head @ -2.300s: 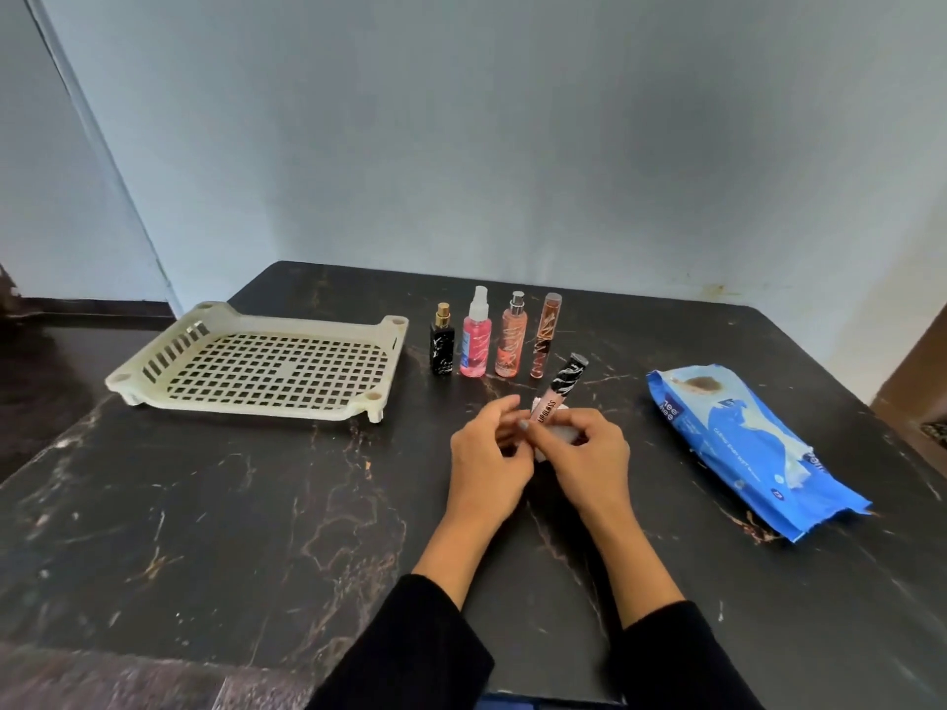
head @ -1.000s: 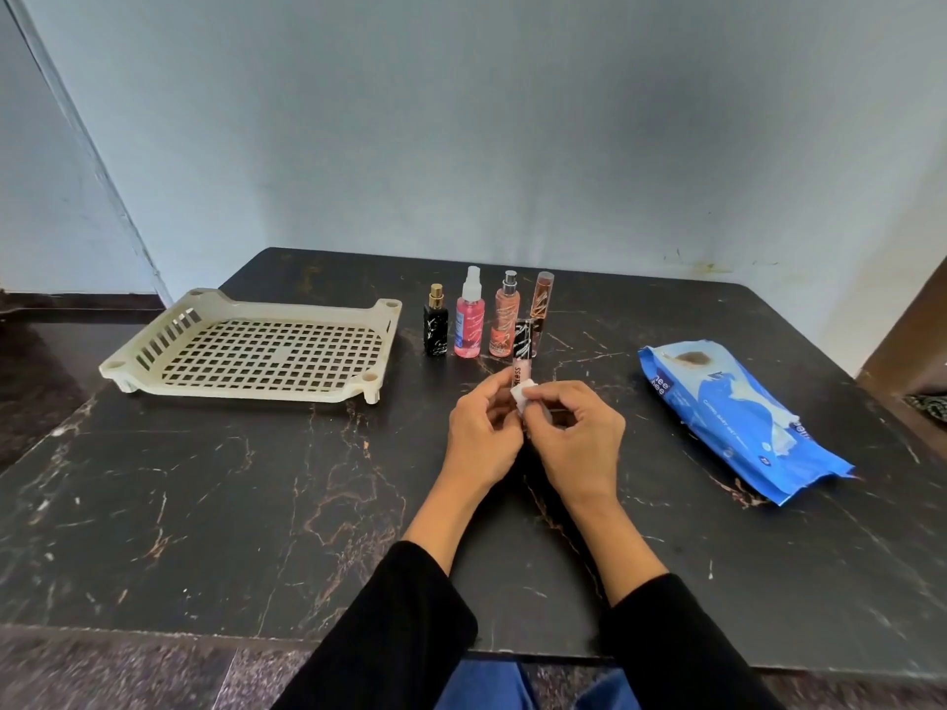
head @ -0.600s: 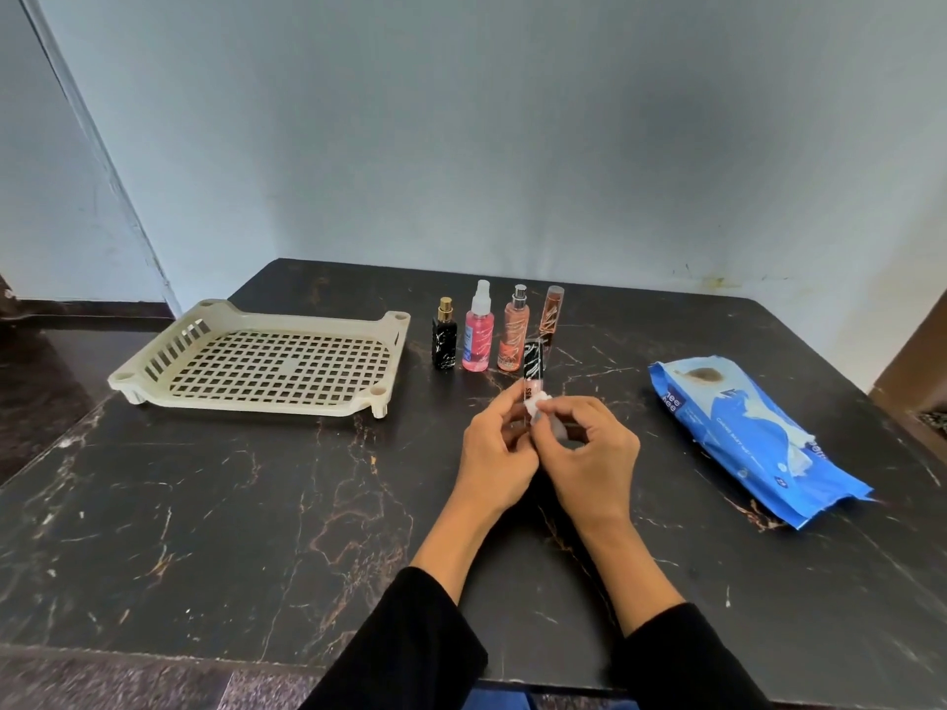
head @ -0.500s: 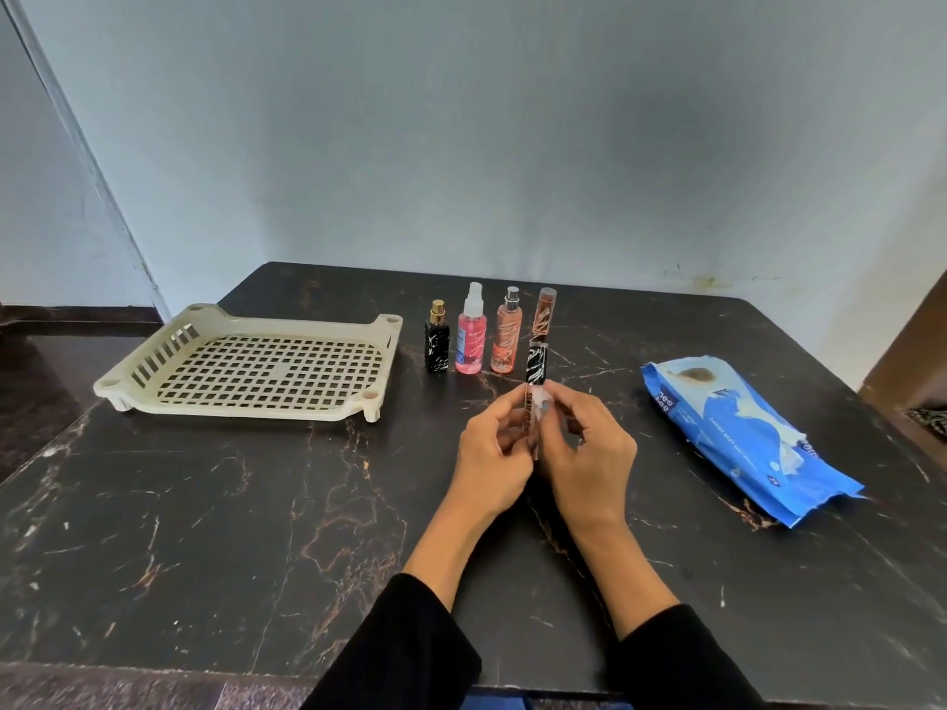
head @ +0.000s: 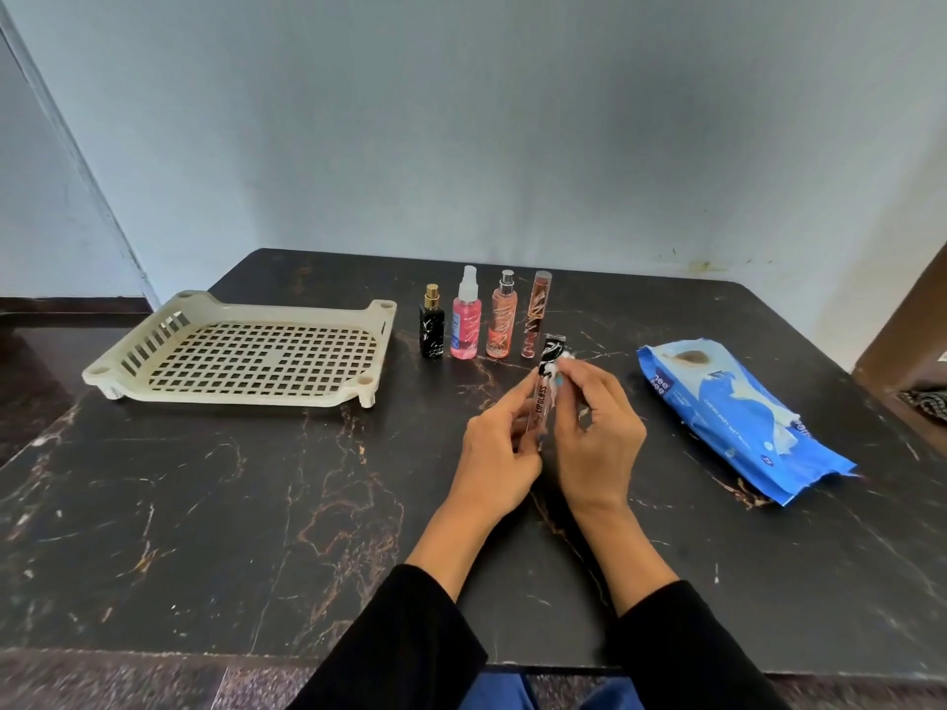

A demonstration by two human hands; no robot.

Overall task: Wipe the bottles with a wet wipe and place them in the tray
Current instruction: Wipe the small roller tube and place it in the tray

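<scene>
My left hand (head: pixel 494 448) holds a slim lip gloss tube (head: pixel 544 389) with a black patterned cap, nearly upright above the table's middle. My right hand (head: pixel 594 427) pinches a small white wet wipe (head: pixel 563 360) against the tube near its cap. Behind them several bottles stand in a row: a black one with a gold cap (head: pixel 431 322), a pink spray bottle (head: pixel 466 315), an orange spray bottle (head: pixel 502 316) and a thin brown tube (head: pixel 535 315). The cream slotted tray (head: pixel 246 397) sits at the left with nothing in it.
A blue wet-wipe pack (head: pixel 733 417) lies on the right side of the dark marble table (head: pixel 205 504). A pale wall rises just behind the table. A brown piece of furniture (head: pixel 912 320) stands at the far right edge.
The tube has turned from tilted right to nearly upright in my left hand. My right hand with the wipe has slid up the tube toward its cap.
</scene>
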